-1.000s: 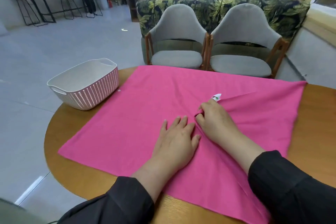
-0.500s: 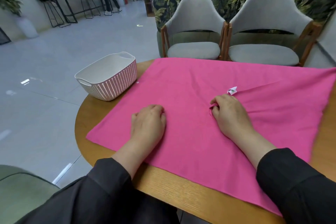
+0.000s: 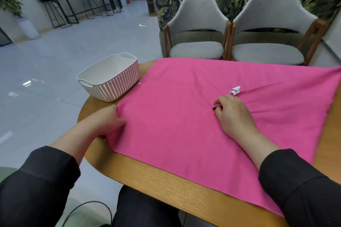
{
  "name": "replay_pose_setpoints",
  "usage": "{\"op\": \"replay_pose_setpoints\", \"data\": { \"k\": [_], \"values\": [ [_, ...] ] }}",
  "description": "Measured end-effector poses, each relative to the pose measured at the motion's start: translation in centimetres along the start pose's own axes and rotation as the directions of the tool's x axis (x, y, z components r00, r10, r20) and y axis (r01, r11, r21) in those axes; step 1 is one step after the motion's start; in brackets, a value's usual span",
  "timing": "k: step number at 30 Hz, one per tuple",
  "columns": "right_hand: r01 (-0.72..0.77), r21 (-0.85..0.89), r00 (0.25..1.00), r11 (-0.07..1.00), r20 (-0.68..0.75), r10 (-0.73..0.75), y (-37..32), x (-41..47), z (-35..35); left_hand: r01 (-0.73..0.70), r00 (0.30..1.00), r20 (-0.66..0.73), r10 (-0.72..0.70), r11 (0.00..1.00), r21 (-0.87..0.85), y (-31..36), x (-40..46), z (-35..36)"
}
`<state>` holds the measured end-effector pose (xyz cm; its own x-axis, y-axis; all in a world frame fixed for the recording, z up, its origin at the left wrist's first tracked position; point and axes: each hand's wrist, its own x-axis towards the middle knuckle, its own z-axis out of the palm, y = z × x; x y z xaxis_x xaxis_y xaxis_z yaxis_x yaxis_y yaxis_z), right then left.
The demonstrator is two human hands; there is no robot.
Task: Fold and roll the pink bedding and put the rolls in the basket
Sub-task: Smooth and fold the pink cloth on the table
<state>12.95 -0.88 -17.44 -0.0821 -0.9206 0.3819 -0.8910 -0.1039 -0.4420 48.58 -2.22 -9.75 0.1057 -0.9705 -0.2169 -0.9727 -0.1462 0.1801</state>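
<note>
Left hand (image 3: 106,121) now grips the bedding's left edge, thumb on top and fingers curled under the cloth. Half a second ago it lay mid-sheet; a second ago it lay flat beside the right. Right hand (image 3: 232,114) hasn't moved: fingers curled, pinching a small bunch of cloth mid-sheet, white tag (image 3: 235,90) just beyond its knuckles, tension creases running off to its right.

Read: hands spread to both ends of a section, so the first fold is being set up. No fold or roll made yet.

Pink bedding (image 3: 184,116) lies spread flat over the table (image 3: 166,180), under both hands.

Edges: near hem sits inside the table rim; far edge hangs over the far side, right side runs out of view. Basket (image 3: 110,79) just beyond the left hand, empty, close to the sheet's left edge. Two chairs (image 3: 197,29) beyond the far edge. Room to fold inward; leftward swing is tight.
</note>
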Motion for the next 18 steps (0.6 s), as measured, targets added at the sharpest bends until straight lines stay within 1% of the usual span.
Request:
{"op": "replay_pose_setpoints", "data": {
  "k": [1,2,3,4,5,6,7,8,9,10,11,12,13,15,16,18],
  "values": [
    [-0.007,0.006,1.000,1.000,-0.002,0.007,0.1,0.0,0.0,-0.086,0.996,-0.010,0.085,0.982,-0.166,0.4,-0.2,-0.1],
    [-0.015,0.017,1.000,1.000,-0.005,0.016,0.1,0.1,0.0,-0.185,0.982,-0.046,0.181,0.916,-0.357,0.8,-0.5,-0.1],
    [-0.031,0.037,1.000,0.999,-0.006,0.031,0.2,0.1,-0.1,-0.269,0.961,-0.080,0.266,0.817,-0.510,1.6,-0.8,-0.1],
    [-0.050,0.063,0.999,0.997,0.000,0.050,0.3,0.1,-0.2,-0.334,0.934,-0.116,0.338,0.714,-0.616,2.5,-1.0,-0.2],
    [-0.069,0.095,0.998,0.993,0.005,0.069,0.4,0.2,-0.3,-0.366,0.913,-0.138,0.384,0.620,-0.694,3.5,-1.1,-0.3],
    [-0.084,0.130,0.996,0.988,0.007,0.084,0.4,0.3,-0.5,-0.355,0.902,-0.137,0.410,0.522,-0.775,4.6,-1.2,-0.4],
    [-0.091,0.173,0.996,0.981,-0.002,0.093,0.4,0.3,-0.7,-0.316,0.895,-0.109,0.432,0.444,-0.838,5.7,-1.1,-0.6],
    [-0.087,0.223,0.995,0.971,-0.024,0.095,0.4,0.3,-1.0,-0.296,0.879,-0.078,0.470,0.410,-0.863,6.8,-1.0,-0.7],
    [-0.077,0.270,0.993,0.960,-0.061,0.096,0.4,0.2,-1.4,-0.329,0.855,-0.063,0.514,0.446,-0.833,7.8,-0.7,-0.9],
    [-0.061,0.303,0.989,0.951,-0.112,0.099,0.5,0.2,-2.1,-0.410,0.830,-0.069,0.553,0.521,-0.749,8.9,-0.3,-1.1],
    [-0.051,0.328,0.981,0.943,-0.161,0.109,0.7,0.3,-2.8,-0.511,0.805,-0.087,0.588,0.610,-0.605,10.0,0.3,-1.3],
    [-0.056,0.357,0.973,0.932,-0.188,0.131,0.9,0.5,-3.8,-0.600,0.778,-0.117,0.617,0.674,-0.431,11.1,1.1,-1.2],
    [-0.078,0.398,0.968,0.914,-0.188,0.165,1.3,0.8,-4.8,-0.658,0.751,-0.151,0.643,0.707,-0.258,12.4,2.0,-1.1],
    [-0.120,0.472,0.960,0.874,-0.168,0.222,2.3,1.8,-6.6,-0.707,0.679,-0.239,0.694,0.706,0.043,14.8,3.5,-0.4],
    [-0.125,0.483,0.959,0.867,-0.166,0.231,2.9,2.4,-7.3,-0.708,0.639,-0.275,0.718,0.689,0.153,16.0,4.3,-0.1],
    [-0.109,0.463,0.962,0.880,-0.173,0.211,4.2,3.5,-8.4,-0.712,0.580,-0.319,0.749,0.657,0.249,17.9,5.8,0.4]
  ]
}}
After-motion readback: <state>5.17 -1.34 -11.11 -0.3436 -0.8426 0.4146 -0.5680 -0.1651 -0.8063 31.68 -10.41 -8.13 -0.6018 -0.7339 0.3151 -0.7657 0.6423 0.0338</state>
